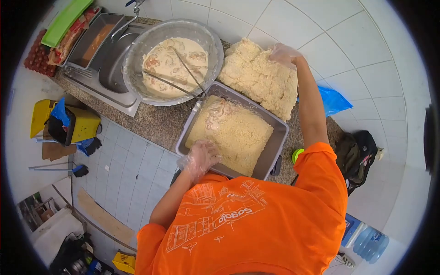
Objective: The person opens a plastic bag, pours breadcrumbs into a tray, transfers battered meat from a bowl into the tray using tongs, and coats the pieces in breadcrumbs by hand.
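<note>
My left hand (200, 158), in a clear plastic glove, rests at the near left of a grey tub (279, 133). Its fingers are apart and touch the pale crumbs (245, 137) inside. Wet, batter-coated pieces (217, 112) lie on the crumbs at the tub's far left. My right hand (284, 55), gloved too, reaches to the far right edge of a big heap of crumb-coated pieces (259, 75). Its fingers are blurred against the heap, so their grip is unclear. Metal tongs (185, 68) lean across a large metal bowl (208, 41) of pieces in creamy batter (176, 68).
A steel sink (112, 75) lies left of the bowl, with a grey tray (107, 23) and green tray (66, 20) beyond. A blue bag (333, 100) and a black bag (360, 158) are at the right. A yellow bin (87, 126) stands on the floor.
</note>
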The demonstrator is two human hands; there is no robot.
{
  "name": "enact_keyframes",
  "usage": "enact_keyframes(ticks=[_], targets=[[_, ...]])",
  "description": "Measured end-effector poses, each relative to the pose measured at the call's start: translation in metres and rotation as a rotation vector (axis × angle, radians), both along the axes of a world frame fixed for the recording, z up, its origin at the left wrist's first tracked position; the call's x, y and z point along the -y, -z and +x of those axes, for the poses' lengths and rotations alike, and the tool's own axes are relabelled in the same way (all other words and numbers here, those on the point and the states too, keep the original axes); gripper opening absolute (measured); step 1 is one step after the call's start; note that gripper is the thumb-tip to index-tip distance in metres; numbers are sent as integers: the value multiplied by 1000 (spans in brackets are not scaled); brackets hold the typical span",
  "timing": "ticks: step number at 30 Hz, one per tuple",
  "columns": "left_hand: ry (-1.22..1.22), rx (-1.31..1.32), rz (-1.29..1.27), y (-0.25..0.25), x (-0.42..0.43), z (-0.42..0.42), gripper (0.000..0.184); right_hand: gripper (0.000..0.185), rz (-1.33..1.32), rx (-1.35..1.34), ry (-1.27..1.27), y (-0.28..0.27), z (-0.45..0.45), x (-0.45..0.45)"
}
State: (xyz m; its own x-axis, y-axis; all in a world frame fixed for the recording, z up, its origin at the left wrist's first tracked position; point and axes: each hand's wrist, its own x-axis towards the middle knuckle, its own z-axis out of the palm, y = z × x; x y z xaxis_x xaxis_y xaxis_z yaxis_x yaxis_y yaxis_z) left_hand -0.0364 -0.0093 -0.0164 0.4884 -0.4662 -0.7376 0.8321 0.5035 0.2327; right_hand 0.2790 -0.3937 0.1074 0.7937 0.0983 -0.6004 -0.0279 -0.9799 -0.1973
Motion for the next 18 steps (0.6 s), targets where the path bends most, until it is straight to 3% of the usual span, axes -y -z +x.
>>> enact_keyframes(ticks=[2,5,9,11,12,14,15,17,18], targets=[[-22,-29,-9,-2,1,-1,61,59,55,438,-75,8,1,3],[-11,-41,12,-5,3,-1,62,50,91,252,-1,-2,8,-5],[0,-34,7,-6,3,-1,64,46,9,220,-11,0,4,-21],[-25,-60,16,-8,3,-2,65,44,166,530,106,47,5,-20],[-28,-80,22,-5,2,-6,65,44,172,510,107,63,1,-21],[-23,-47,-48,5,-3,-5,57,48,-165,520,-262,93,-4,-35],[-32,-72,-29,7,-7,-6,57,48,-141,497,-266,105,-9,-43],[-74,-60,17,-6,-8,-2,62,51,-219,559,39,102,-18,-53],[-65,-64,23,-16,-10,-3,62,51,-215,554,49,109,-25,-54]])
